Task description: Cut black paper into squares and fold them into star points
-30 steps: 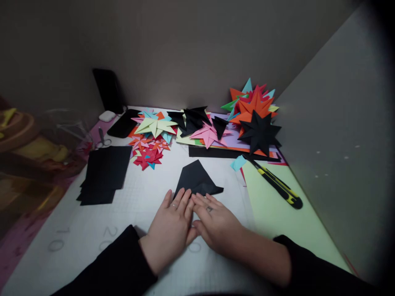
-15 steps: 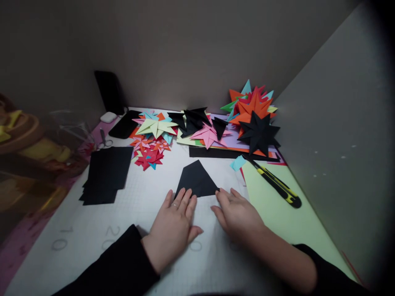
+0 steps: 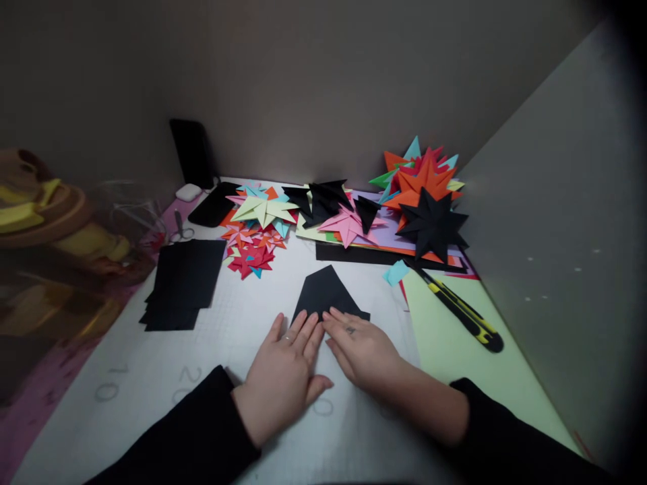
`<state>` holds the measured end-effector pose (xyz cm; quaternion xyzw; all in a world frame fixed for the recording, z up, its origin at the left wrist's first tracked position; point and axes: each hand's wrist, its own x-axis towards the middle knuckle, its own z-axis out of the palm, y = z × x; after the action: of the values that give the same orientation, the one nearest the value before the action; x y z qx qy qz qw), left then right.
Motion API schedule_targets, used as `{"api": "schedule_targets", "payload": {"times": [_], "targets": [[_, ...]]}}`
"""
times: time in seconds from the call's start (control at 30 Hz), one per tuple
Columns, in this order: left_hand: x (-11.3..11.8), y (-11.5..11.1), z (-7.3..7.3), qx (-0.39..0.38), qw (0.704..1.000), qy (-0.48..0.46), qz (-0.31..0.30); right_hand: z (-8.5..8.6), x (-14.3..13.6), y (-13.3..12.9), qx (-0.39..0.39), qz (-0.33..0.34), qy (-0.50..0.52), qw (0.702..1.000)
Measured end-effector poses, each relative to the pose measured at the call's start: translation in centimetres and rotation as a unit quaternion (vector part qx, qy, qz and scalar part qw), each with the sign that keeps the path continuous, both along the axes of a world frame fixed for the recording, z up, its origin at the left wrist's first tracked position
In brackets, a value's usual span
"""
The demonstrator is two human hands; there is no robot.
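A folded piece of black paper (image 3: 327, 293) lies flat on the white gridded sheet (image 3: 253, 300), its pointed end facing away from me. My left hand (image 3: 286, 374) rests palm down with fingers stretched and thumb apart, fingertips on the paper's near left edge. Beside it, my right hand (image 3: 361, 347) also lies flat, its fingertips pressing the near edge close to the left fingertips. Both hands are open, and they cover part of that near edge.
On the left sits a stack of black paper squares (image 3: 189, 276), with small scissors (image 3: 180, 228) behind. Folded paper stars (image 3: 265, 209) and a black star (image 3: 433, 225) line the back. A yellow-black utility knife (image 3: 465, 311) lies on pale green paper (image 3: 435, 337) at right.
My right hand has slid left along the near edge of the black paper, from its right corner to beside my left fingertips. My left hand stays put. The view has shifted slightly.
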<state>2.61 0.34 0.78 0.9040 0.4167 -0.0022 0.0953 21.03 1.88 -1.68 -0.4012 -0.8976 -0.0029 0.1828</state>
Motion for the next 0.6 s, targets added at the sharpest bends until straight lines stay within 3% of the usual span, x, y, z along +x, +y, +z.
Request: {"api": "schedule_targets", "payload": {"times": [0.33, 0.6], "targets": [[-1.4, -1.3, 0.0, 0.039, 0.993, 0.041, 0.1, 0.3, 0.2, -0.1, -0.014, -0.004, 0.001, 1.0], [-1.7, -2.0, 0.3, 0.057, 0.989, 0.086, 0.105, 0.2, 0.3, -0.3, -0.038, 0.001, -0.007, 0.999]]}}
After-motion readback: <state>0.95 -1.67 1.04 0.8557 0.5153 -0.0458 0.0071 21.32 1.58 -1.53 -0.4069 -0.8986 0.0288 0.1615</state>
